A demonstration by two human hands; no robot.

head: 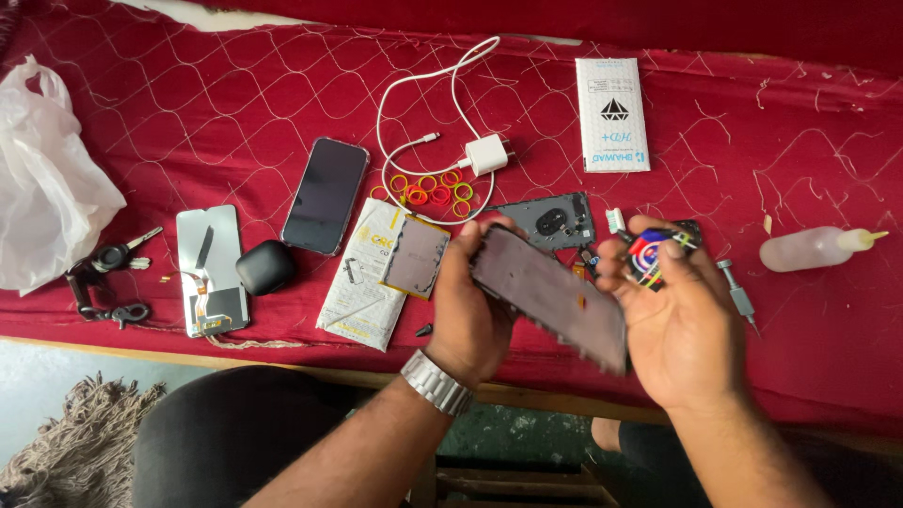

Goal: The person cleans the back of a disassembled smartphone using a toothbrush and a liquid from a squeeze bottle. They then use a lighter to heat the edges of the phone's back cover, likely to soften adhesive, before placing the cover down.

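**Both hands holding a phone panel above the red cloth**

I am watching the left hand point(470, 306) curling around the near-left end of a dark phone panel point(550, 293), fingers wrapped over its edge and thumb hidden behind it; a metal watch point(435, 381) is sitting on that wrist. The right hand point(679, 325) is supporting the panel's other end from beneath while its fingers are closing on a small colourful tube point(649, 256), pinched against the palm. The panel is hanging tilted in the air between the hands, blurred, its surface looking grey-purple and dull with a rough edge along the lower right; I cannot tell which face is turned up.

Below and beyond it, on the cloth point(800, 357), a phone back cover point(550, 221) is lying just behind the panel. A battery point(415, 257) is resting on a printed pouch point(365, 277) beside the left hand. Farther left, a black phone point(325, 196), an earbud case point(264, 267), a screen part point(211, 271) and keys point(108, 273) are lying apart. Rubber bands point(435, 193), a white charger point(485, 153), a white packet point(612, 114), a screwdriver point(738, 293) and a squeeze bottle point(816, 248) holding clear liquid are spread around; a plastic bag point(42, 183) is slumping at far left.
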